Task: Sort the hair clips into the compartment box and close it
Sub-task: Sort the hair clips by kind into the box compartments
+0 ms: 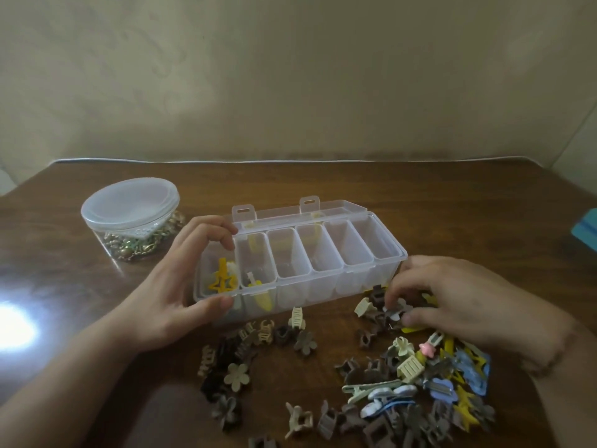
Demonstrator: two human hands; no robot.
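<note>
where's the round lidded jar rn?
Head view: the round jar stands on the table at far left, behind and left of the left hand, apart from the open compartment box.

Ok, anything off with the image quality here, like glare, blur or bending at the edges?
Head view: a strong white glare spot burns out the table at the left edge; the right hand over the hair clips is slightly blurred; wide-angle distortion curves the table's far edge; the compartment box and left hand look fairly sharp, the overall light dim and soft.
</note>
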